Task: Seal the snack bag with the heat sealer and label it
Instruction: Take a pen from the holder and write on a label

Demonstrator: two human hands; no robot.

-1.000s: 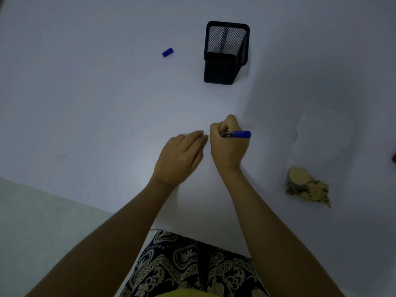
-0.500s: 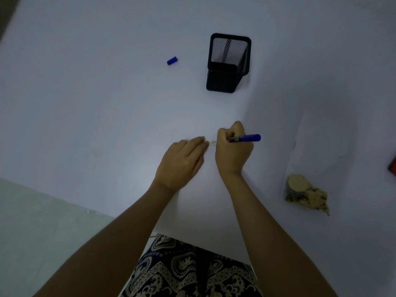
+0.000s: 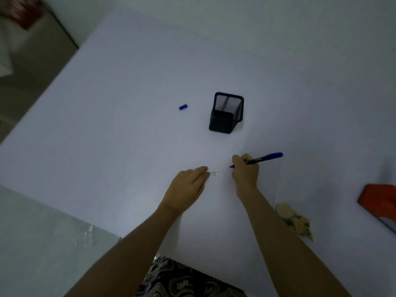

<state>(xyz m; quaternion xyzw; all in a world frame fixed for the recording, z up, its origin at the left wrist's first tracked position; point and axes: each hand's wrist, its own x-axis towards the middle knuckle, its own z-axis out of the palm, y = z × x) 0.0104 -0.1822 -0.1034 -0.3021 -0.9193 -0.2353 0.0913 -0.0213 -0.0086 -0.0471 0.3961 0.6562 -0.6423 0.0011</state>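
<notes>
A small white label [image 3: 215, 174] with blue writing lies on the white table [image 3: 128, 103]. My left hand [image 3: 188, 188] rests flat just left of it, fingertips at its edge. My right hand [image 3: 245, 171] grips a blue marker [image 3: 264, 157], its tip lifted to the right of the label. The clear snack bag [image 3: 294, 221] with snacks inside lies to the right, partly behind my right forearm. An orange heat sealer [image 3: 379, 200] shows at the right edge.
A black mesh pen holder [image 3: 227, 112] stands beyond my hands. The marker's blue cap [image 3: 183, 107] lies to its left. The table's left edge runs diagonally, with floor and furniture beyond. My patterned clothing shows at the bottom.
My right hand has pulled the marker off the label and moved to the right, uncovering the written label. The view has tilted up, bringing the orange sealer into sight.
</notes>
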